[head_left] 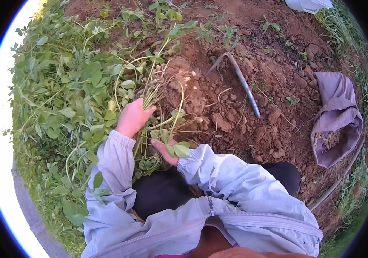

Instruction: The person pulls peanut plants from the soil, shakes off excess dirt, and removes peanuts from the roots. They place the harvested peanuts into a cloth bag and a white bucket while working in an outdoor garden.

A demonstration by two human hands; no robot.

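My left hand (135, 118) is closed around a bundle of green peanut plant stems (150, 98). Roots with several pale peanut pods (187, 78) spread out beyond it, over the reddish soil. Lower and to the right, my right hand (166, 151) is closed among the stems of the plants, close to my knees. Leaves cover part of its fingers. Other pods (200, 122) lie at the soil just ahead of the right hand.
Dense green peanut foliage (63, 94) fills the left side. A bent metal-handled tool (245, 84) rests on the loose, cloddy soil (274, 124). At the right, a greyish-purple cloth sack (338, 112) holds peanuts (328, 139). A white bag (308, 4) lies at the far edge.
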